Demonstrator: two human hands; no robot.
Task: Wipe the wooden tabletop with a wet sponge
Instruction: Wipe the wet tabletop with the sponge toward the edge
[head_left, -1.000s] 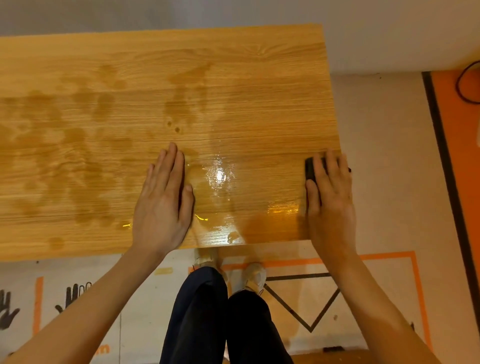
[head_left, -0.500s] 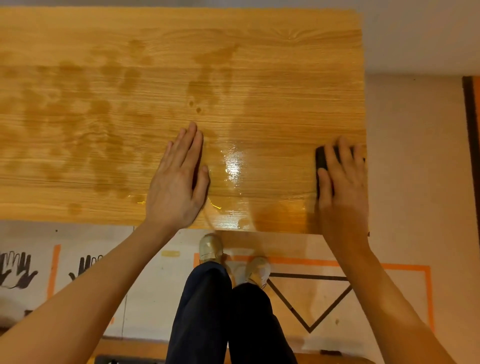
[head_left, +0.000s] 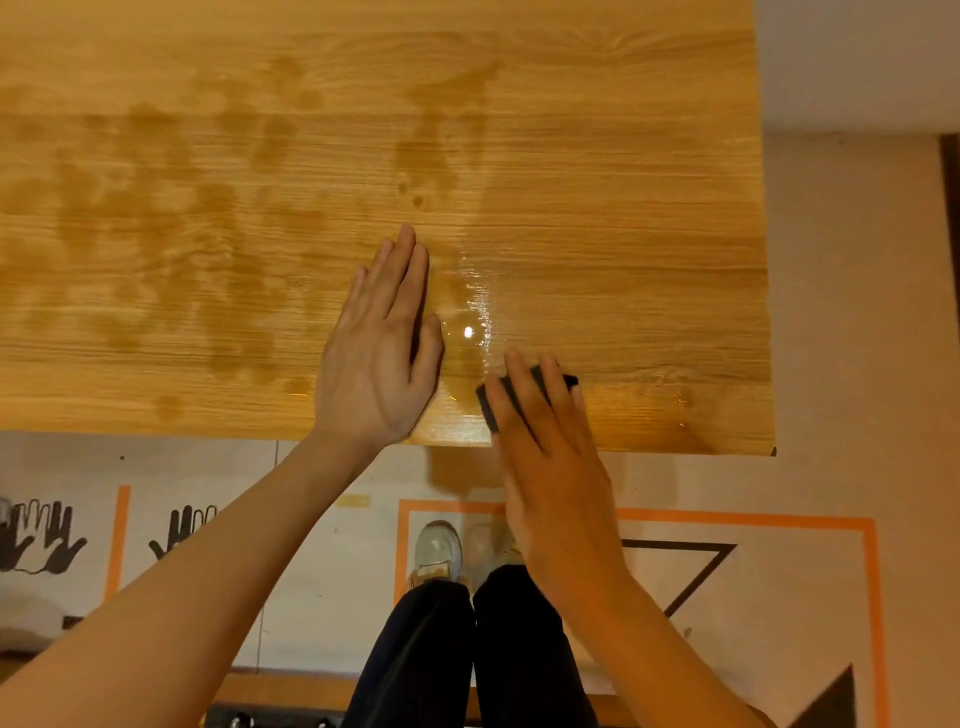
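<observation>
The wooden tabletop (head_left: 623, 208) fills the upper view, with darker damp patches across its left and middle and a glossy wet streak near the front. My left hand (head_left: 379, 353) lies flat on the wood, palm down, fingers together, holding nothing. Just to its right, my right hand (head_left: 540, 431) presses a dark sponge (head_left: 488, 402) onto the table close to the front edge. Most of the sponge is hidden under my fingers; only its left side and a far corner show.
The table's right edge (head_left: 766, 260) and front edge (head_left: 156, 428) border a pale floor with orange tape lines (head_left: 727, 518) and black hand prints (head_left: 36, 540). My legs and shoes (head_left: 441, 551) stand below the front edge.
My right hand has slid the sponge leftwards along the front of the table, from the right edge to beside my left hand. The left hand stays flat on the wood.
</observation>
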